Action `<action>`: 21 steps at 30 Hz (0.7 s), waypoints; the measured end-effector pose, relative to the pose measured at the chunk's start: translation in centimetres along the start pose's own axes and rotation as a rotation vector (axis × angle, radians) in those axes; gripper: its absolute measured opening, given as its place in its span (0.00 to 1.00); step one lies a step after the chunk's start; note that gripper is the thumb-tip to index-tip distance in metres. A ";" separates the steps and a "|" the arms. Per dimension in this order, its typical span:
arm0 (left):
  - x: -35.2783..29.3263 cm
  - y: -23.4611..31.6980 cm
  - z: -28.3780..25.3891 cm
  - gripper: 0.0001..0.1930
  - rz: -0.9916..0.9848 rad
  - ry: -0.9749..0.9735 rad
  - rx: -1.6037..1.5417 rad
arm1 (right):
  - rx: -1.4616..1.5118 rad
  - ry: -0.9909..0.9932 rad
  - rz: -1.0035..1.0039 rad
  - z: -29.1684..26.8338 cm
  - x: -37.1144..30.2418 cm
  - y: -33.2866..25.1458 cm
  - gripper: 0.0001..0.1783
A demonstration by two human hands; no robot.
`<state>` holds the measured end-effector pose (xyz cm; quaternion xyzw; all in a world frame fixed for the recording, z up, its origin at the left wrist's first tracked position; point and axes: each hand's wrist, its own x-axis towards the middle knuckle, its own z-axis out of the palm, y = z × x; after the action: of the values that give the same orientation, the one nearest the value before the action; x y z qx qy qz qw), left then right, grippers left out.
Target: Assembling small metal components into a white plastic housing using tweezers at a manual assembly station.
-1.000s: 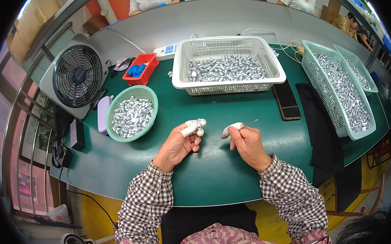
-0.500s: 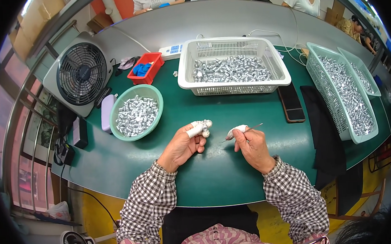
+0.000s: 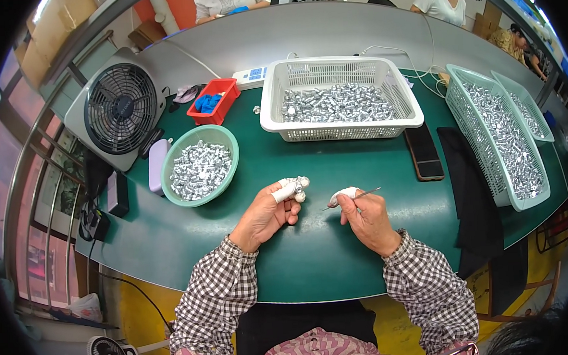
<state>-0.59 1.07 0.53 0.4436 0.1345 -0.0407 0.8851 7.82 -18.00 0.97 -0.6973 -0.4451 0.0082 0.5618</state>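
My left hand (image 3: 268, 210), with white covers on some fingers, is closed on a small silvery metal part (image 3: 299, 188) held at its fingertips. Opposite it, my right hand (image 3: 366, 219) grips a thin pointed metal pick (image 3: 371, 191) like a pen, its tip directed left toward the other hand. A gap separates the pick from the part. Beyond both hands stands a white plastic basket (image 3: 343, 134) of similar metal parts. To the left, a green bowl (image 3: 236, 156) holds more of them.
At the right stands a long pale-green basket (image 3: 542, 194) of metal parts, beside a black cloth (image 3: 470, 198) and a phone (image 3: 424, 152). A fan (image 3: 120, 109), a red bin (image 3: 230, 96) and a lilac case (image 3: 158, 165) occupy the left. Co-workers sit beyond the grey partition (image 3: 250, 43).
The pick has tilted a little flatter in my right hand. My left hand keeps its hold on the metal part, its fingertips shifted slightly.
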 end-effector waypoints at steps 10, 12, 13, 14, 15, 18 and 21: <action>0.0 -0.1 0.0 0.13 -0.007 -0.008 -0.013 | -0.011 -0.020 -0.030 -0.1 -0.2 0.3 0.14; 0.0 -0.2 0.0 0.13 -0.005 -0.007 -0.016 | 0.046 -0.041 -0.001 -0.1 -0.1 0.0 0.12; 0.1 -0.2 0.1 0.13 0.000 -0.005 -0.015 | 0.074 -0.052 0.015 -0.1 0.0 0.0 0.12; 0.0 -0.1 0.1 0.13 0.007 -0.001 -0.013 | 0.075 -0.057 0.017 -0.1 0.0 -0.1 0.12; 0.1 -0.2 0.1 0.13 0.006 0.003 -0.018 | 0.051 -0.018 -0.051 0.0 0.0 0.0 0.11; 0.3 -0.5 -0.2 0.13 -0.021 -0.008 -0.007 | 0.005 0.055 -0.183 0.0 -0.1 0.1 0.11; 0.4 -0.7 0.0 0.13 -0.028 -0.013 0.001 | 0.016 0.024 -0.188 -0.3 -0.5 0.2 0.10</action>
<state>-0.32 0.70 -0.12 0.4418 0.1350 -0.0558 0.8851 7.82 -18.56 0.64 -0.6480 -0.5017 -0.0493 0.5709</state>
